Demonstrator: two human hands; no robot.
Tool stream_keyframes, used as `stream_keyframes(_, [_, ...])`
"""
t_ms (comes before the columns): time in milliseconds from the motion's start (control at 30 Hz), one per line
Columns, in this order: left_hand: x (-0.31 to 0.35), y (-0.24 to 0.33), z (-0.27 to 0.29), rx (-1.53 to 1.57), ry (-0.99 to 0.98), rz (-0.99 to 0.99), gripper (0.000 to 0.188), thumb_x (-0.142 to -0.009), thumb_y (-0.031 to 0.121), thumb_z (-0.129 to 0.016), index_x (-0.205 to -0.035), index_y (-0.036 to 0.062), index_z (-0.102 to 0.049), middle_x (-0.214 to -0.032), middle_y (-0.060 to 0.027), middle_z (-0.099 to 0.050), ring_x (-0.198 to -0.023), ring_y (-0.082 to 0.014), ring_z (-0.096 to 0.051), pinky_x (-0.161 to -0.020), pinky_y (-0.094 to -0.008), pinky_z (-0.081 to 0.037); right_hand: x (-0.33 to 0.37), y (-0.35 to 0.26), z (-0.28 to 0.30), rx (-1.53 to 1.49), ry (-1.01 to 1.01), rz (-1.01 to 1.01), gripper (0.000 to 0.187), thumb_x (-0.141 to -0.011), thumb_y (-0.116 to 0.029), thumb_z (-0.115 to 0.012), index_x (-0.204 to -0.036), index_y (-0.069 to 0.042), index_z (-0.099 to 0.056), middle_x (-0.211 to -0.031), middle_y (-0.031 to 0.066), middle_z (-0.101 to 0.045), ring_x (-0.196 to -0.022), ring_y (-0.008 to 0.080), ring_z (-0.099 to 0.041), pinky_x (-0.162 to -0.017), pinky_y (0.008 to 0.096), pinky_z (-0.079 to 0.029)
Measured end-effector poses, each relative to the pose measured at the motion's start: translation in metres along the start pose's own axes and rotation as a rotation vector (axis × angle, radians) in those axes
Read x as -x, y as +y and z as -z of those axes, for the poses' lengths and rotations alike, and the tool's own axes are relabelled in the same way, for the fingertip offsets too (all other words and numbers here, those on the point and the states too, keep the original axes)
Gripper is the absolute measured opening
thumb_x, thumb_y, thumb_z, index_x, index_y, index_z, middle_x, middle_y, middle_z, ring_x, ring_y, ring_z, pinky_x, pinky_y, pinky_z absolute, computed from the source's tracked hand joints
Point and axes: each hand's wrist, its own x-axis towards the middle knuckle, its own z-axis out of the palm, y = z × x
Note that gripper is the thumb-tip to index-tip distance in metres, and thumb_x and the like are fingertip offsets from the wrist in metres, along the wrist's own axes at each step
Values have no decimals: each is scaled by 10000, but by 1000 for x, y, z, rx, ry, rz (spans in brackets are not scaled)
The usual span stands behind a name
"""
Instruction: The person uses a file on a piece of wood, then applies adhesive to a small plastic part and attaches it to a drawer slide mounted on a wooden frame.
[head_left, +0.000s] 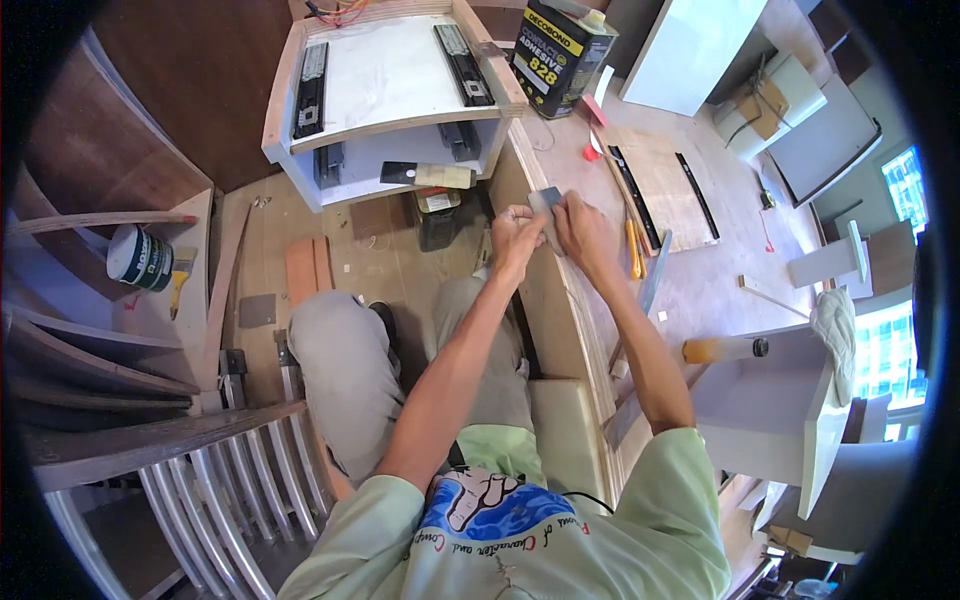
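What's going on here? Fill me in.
A person holds a small grey flat piece between the left hand and right hand, over the near edge of a workbench. On the bench, a wooden panel lies to the right, and a black can stands farther off.

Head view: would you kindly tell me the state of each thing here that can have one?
Left hand, closed on the grey piece
Right hand, closed on the grey piece
Grey piece, held
Black tin, upright
Cabinet, open-fronted
Board, flat on the bench
Cloth, draped, rumpled
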Motion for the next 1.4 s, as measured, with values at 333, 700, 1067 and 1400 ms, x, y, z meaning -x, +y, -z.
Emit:
stream_keyframes(333, [1, 1, -1, -11, -1, -6, 219, -797, 112, -717, -905, 27, -548, -703, -41, -602, -545, -96, -560, -486, -227, -444, 1, -1, -1, 33, -2, -22, 173, -947, -224, -536, -945, -51, -519, -781, 222, -661, -742, 425, -643, -639, 522, -482])
stream_keyframes(700, [3, 3, 1, -65, -17, 24, 207, -813, 102, -701, -927, 24, -548, -707, -34, -594, -557, -98, -561, -490, -219, -441, -3, 12, -9, -11, -10, 17, 182, -948, -209, -526, -945, -28, -502, -797, 236, -659, -747, 432, -644, -652, 511, -502])
stream_keyframes(1067, [6, 7, -3, -71, -18, 58, 195, -817, 100, -697, -907, 29, -540, -710, -33, -591, -570, -106, -572, -498, -224, -445, 2, 14, -12, -37, 23, 5, 176, -937, -204, -549, -952, -30, -527, -783, 224, -655, -745, 425, -639, -659, 511, -490])
stream_keyframes(1400, [2, 2, 0, -76, -31, 37, 185, -835, 102, -686, -913, 27, -535, -728, -31, -593, -581, -102, -575, -512, -224, -448, 8, 15, -12, -15, -5, -4, 183, -931, -207, -553, -955, -29, -515, -785, 239, -649, -725, 435, -634, -638, 517, -486])
